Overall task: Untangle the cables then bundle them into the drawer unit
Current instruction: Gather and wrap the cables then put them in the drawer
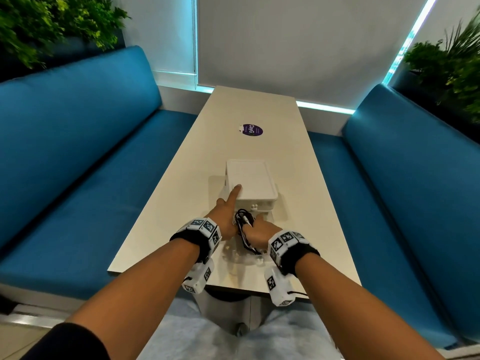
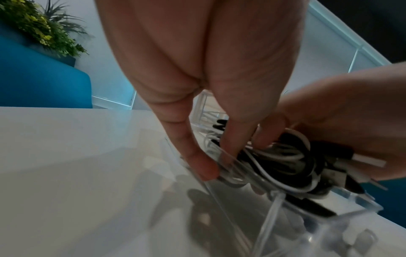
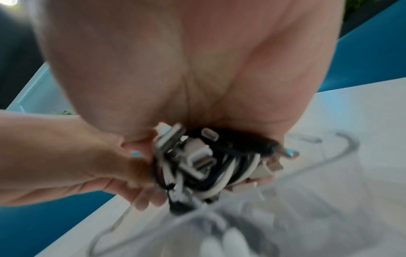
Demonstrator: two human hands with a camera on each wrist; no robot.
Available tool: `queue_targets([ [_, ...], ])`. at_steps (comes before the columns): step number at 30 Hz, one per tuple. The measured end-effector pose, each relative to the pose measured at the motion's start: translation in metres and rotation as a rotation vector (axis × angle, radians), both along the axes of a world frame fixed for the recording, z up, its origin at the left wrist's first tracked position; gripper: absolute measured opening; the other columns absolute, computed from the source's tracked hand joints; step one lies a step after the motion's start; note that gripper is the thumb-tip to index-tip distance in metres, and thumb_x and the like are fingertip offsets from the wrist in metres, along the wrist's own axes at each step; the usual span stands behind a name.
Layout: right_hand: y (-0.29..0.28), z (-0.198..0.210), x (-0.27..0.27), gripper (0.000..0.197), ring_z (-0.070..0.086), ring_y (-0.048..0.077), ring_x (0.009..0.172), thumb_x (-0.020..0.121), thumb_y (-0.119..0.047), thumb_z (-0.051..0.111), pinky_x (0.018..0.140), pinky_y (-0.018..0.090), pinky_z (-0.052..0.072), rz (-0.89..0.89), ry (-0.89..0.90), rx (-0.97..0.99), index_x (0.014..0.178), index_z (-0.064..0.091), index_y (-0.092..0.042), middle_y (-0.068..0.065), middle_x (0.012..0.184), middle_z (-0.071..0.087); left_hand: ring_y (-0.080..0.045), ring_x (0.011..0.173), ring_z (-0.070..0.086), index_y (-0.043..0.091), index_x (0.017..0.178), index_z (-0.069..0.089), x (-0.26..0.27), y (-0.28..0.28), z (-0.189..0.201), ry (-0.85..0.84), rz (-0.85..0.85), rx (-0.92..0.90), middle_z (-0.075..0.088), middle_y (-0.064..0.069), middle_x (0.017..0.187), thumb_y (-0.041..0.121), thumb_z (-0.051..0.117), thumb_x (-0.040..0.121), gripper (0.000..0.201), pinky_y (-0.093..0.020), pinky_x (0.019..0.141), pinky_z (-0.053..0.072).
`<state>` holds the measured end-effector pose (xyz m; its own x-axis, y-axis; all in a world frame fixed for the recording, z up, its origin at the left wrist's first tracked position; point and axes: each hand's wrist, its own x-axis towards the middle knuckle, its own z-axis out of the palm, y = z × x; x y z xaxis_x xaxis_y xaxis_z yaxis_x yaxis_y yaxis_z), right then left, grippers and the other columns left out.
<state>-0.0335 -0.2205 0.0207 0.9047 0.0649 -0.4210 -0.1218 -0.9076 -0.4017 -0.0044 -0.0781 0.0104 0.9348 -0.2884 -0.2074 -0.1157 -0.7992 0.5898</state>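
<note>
A bundle of coiled black and white cables (image 1: 242, 219) (image 2: 281, 161) (image 3: 204, 163) sits in my right hand (image 1: 255, 229) (image 3: 219, 113), which grips it just above a clear drawer (image 1: 233, 258) (image 2: 307, 208). The drawer is pulled out of the white drawer unit (image 1: 250, 178) towards me. My left hand (image 1: 228, 216) (image 2: 219, 156) has one straight finger on the unit's top. Its other fingers (image 2: 232, 147) reach down straight, one outside the clear wall and the others inside against the cables. The drawer's floor is mostly hidden by both hands.
The unit stands mid-way along a narrow white table (image 1: 259, 113) with a purple round sticker (image 1: 250, 129) beyond it. Blue sofas (image 1: 78, 152) (image 1: 415, 165) run along both sides, with plants (image 1: 39, 22) behind them. The table's near edge is just under my wrists.
</note>
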Motion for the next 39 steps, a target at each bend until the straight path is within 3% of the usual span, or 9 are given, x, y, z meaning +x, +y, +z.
queue_targets([
  [3, 0.001, -0.019, -0.007, 0.052, 0.043, 0.038, 0.123, 0.097, -0.033, 0.043, 0.101, 0.04, 0.037, 0.051, -0.134, -0.172, 0.135, 0.035, 0.002, 0.022, 0.137, 0.043, -0.029, 0.076, 0.064, 0.045, 0.15, -0.018, 0.0, 0.0, -0.001, -0.007, 0.001, -0.002, 0.032, -0.024, 0.137, 0.01, 0.064, 0.087, 0.109, -0.041, 0.07, 0.059],
  [6, -0.003, -0.026, -0.012, 0.06, 0.039, 0.036, 0.126, 0.097, -0.04, 0.039, 0.104, 0.042, 0.035, 0.154, -0.259, -0.258, 0.138, 0.033, 0.003, 0.021, 0.139, 0.04, -0.031, 0.085, 0.063, 0.044, 0.151, -0.018, 0.0, 0.001, -0.001, -0.013, -0.002, 0.003, 0.033, -0.022, 0.137, 0.018, 0.065, 0.088, 0.108, -0.04, 0.079, 0.057],
  [11, -0.01, -0.024, -0.008, 0.065, 0.039, 0.027, 0.12, 0.088, -0.053, 0.026, 0.1, 0.041, 0.03, 0.23, -0.437, -0.517, 0.129, 0.05, -0.009, 0.009, 0.126, 0.053, -0.035, 0.097, 0.062, 0.051, 0.148, -0.019, 0.001, 0.002, -0.004, -0.017, 0.009, 0.025, 0.035, -0.018, 0.135, 0.019, 0.067, 0.084, 0.112, -0.046, 0.086, 0.055],
  [17, -0.018, -0.03, -0.015, 0.07, 0.049, 0.028, 0.1, 0.089, -0.064, 0.017, 0.087, 0.04, 0.043, 0.145, -0.563, -0.335, 0.123, 0.051, -0.013, 0.012, 0.114, 0.054, -0.034, 0.097, 0.063, 0.06, 0.143, -0.015, 0.008, 0.0, -0.006, 0.03, 0.039, -0.005, 0.027, -0.016, 0.147, 0.033, 0.059, 0.085, 0.098, -0.044, 0.089, 0.054],
  [21, -0.017, -0.032, -0.017, 0.067, 0.051, 0.03, 0.103, 0.094, -0.058, 0.014, 0.089, 0.042, 0.042, 0.136, -0.537, -0.329, 0.122, 0.051, -0.01, 0.014, 0.117, 0.058, -0.037, 0.105, 0.06, 0.06, 0.145, -0.009, 0.007, -0.001, -0.006, 0.036, 0.068, -0.069, 0.028, -0.016, 0.146, 0.043, 0.048, 0.091, 0.08, -0.047, 0.097, 0.049],
  [28, -0.014, -0.022, -0.006, 0.066, 0.05, 0.036, 0.114, 0.097, -0.055, 0.017, 0.096, 0.045, 0.041, 0.122, -0.341, -0.227, 0.125, 0.056, -0.01, 0.019, 0.128, 0.054, -0.031, 0.084, 0.062, 0.052, 0.149, -0.006, -0.001, 0.001, -0.011, -0.149, 0.083, 0.093, 0.045, -0.01, 0.123, 0.042, 0.052, 0.098, 0.079, -0.043, 0.078, 0.053],
  [32, -0.022, -0.002, 0.004, 0.042, 0.059, 0.037, 0.096, 0.102, -0.034, 0.026, 0.077, 0.033, 0.043, 0.057, -0.148, 0.029, 0.091, 0.055, -0.006, 0.021, 0.1, 0.063, -0.03, 0.082, 0.063, 0.043, 0.152, 0.002, -0.001, -0.005, -0.008, -0.257, 0.109, 0.235, 0.045, -0.01, 0.12, 0.042, 0.061, 0.093, 0.083, -0.043, 0.072, 0.054],
  [35, -0.025, 0.004, 0.007, 0.03, 0.063, 0.032, 0.092, 0.1, -0.025, 0.045, 0.07, 0.027, 0.04, 0.014, -0.189, 0.028, 0.085, 0.065, -0.007, 0.017, 0.095, 0.069, -0.033, 0.097, 0.061, 0.036, 0.15, 0.015, -0.001, -0.01, -0.003, -0.321, 0.127, 0.286, 0.035, -0.013, 0.134, 0.041, 0.071, 0.086, 0.085, -0.044, 0.073, 0.055],
  [39, -0.022, -0.009, 0.008, 0.02, 0.067, 0.029, 0.085, 0.088, -0.023, 0.06, 0.069, 0.027, 0.05, -0.056, -0.254, 0.01, 0.094, 0.078, -0.016, 0.011, 0.087, 0.074, -0.034, 0.126, 0.045, 0.031, 0.145, 0.025, 0.003, -0.008, -0.007, -0.388, 0.092, 0.216, -0.003, -0.005, 0.16, 0.032, 0.075, 0.083, 0.079, -0.045, 0.084, 0.054],
])
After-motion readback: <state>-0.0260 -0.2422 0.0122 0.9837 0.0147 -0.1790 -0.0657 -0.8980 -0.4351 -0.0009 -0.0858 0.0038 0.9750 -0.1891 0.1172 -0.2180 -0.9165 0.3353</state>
